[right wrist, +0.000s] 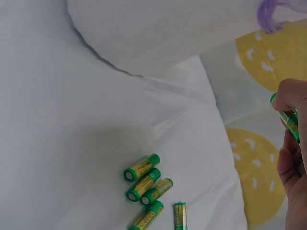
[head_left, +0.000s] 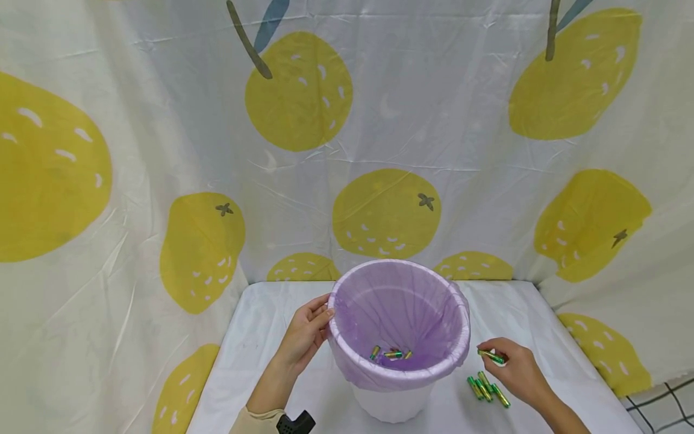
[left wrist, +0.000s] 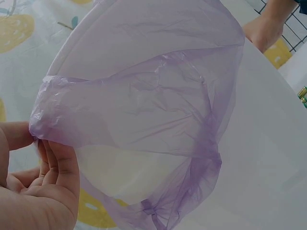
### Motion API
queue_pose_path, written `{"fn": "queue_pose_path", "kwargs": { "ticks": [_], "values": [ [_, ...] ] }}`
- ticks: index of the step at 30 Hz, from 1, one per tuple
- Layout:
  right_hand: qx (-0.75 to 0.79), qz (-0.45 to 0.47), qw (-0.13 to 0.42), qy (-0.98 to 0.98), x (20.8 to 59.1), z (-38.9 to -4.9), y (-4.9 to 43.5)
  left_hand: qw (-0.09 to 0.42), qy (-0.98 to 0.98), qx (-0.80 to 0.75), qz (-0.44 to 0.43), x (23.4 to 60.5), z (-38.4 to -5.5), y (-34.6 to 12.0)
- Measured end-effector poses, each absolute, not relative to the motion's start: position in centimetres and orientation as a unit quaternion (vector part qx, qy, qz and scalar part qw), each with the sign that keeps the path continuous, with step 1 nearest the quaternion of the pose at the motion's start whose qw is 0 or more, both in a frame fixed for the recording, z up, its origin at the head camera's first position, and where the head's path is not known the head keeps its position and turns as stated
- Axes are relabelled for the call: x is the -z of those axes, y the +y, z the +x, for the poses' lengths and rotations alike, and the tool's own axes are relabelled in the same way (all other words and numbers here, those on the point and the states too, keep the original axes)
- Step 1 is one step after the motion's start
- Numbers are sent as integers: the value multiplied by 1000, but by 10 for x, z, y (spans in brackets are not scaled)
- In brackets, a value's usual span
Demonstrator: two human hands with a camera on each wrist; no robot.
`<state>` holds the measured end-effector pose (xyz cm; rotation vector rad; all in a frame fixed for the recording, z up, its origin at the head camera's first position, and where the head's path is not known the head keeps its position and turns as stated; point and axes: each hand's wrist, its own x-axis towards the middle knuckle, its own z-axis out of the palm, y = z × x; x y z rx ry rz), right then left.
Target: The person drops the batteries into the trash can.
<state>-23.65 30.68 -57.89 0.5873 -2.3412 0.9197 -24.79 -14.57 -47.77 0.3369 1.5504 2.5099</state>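
Batteries (head_left: 393,355) inside purple-lined bin (head_left: 393,402)

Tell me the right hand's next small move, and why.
Probably carry the pinched green-and-gold battery left over the rim of the white bin and release it: the right hand holds it outside, the left hand grips the rim, and similar batteries already lie inside the purple liner.

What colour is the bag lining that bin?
Translucent light purple; the bag shows best in the left wrist view.
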Motion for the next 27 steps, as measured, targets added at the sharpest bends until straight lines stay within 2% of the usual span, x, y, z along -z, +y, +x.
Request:
{"fn": "queue_pose_path", "kwargs": {
  "ticks": [27],
  "values": [
    [-313, 247, 279, -874, 527, -244, 305, 87, 515, -845, 112, 477, -248, -146]
  ]
}}
